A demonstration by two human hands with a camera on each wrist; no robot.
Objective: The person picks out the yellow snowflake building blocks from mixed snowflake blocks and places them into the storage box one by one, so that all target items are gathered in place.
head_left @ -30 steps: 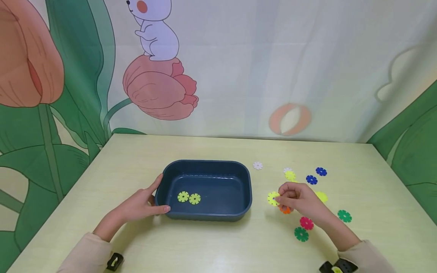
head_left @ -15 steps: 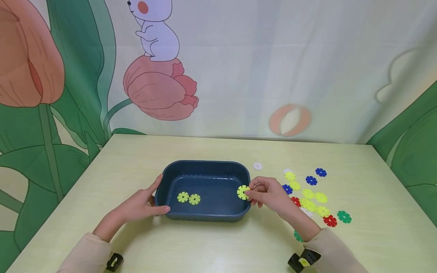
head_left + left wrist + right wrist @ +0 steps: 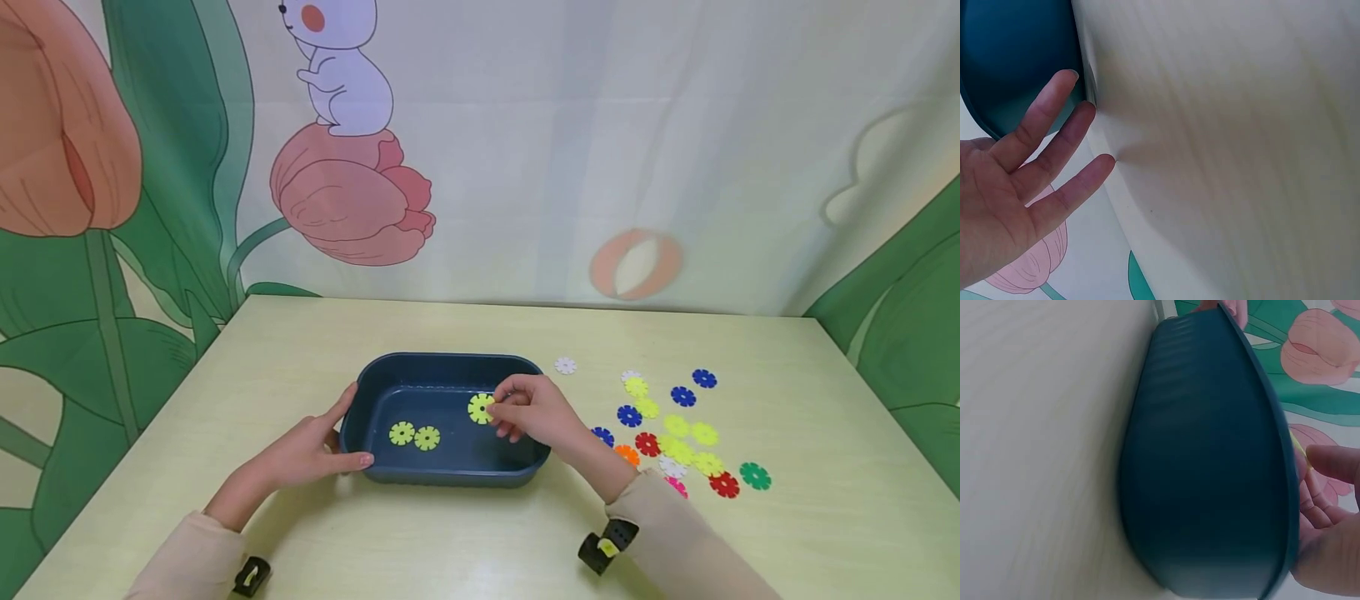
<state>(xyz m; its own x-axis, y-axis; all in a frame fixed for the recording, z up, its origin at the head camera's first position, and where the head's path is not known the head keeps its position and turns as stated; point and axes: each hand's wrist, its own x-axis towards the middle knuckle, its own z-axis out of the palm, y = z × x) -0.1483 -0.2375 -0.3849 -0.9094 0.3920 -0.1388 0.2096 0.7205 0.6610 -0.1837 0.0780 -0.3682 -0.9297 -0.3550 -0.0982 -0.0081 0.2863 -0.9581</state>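
Observation:
A dark blue rectangular basin (image 3: 450,479) stands on the table. At its left end rests my left hand (image 3: 303,450), thumb along the front rim and the fingers against the outer wall. The left wrist view shows those fingers (image 3: 1063,190) straight and spread. Over the inside of the basin, my right hand (image 3: 536,412) pinches a yellow snowflake disc (image 3: 480,409) between thumb and forefinger. Two more yellow snowflake discs (image 3: 427,438) lie side by side on the basin floor. In the right wrist view, the basin wall (image 3: 1210,456) hides most of the pinched disc.
Several loose snowflake discs lie right of the basin, including blue (image 3: 683,396), red (image 3: 724,485), orange (image 3: 627,455) and green (image 3: 755,476) ones. A white disc (image 3: 566,366) lies near the basin's back right corner. A printed curtain (image 3: 510,167) hangs behind the table.
My right hand has carried the yellow snowflake disc leftward from the loose discs, over the basin's right rim to above its inside. My left hand has stayed at the basin's left end.

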